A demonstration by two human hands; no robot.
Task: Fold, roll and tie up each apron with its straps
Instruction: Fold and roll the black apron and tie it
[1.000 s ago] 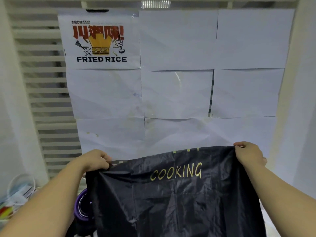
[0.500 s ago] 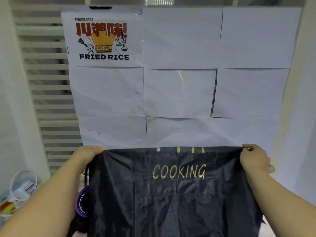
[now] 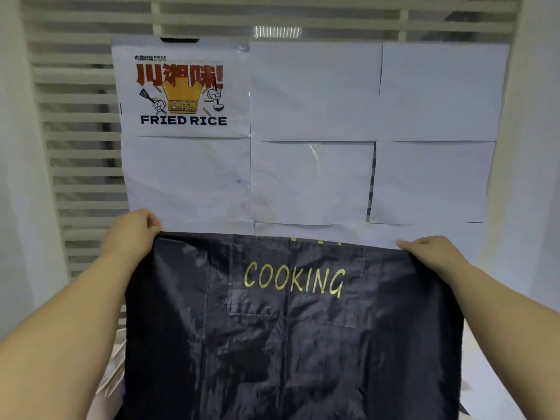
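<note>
A black apron (image 3: 291, 344) with "COOKING" in gold letters hangs spread flat in front of me, filling the lower middle of the head view. My left hand (image 3: 130, 234) pinches its upper left corner. My right hand (image 3: 433, 253) pinches the upper right corner. The top edge runs taut between both hands and tilts slightly down to the right. A patch pocket shows below the lettering. The straps are hidden from view.
Behind the apron is a slatted wall (image 3: 81, 147) covered with white paper sheets (image 3: 315, 177). A "FRIED RICE" poster (image 3: 181, 92) hangs at the upper left. White surfaces show at the lower right and lower left beside the cloth.
Both hands have lifted the apron higher and pulled its top edge straight. The cloth now hangs smoother and hides the purple object seen earlier at the lower left.
</note>
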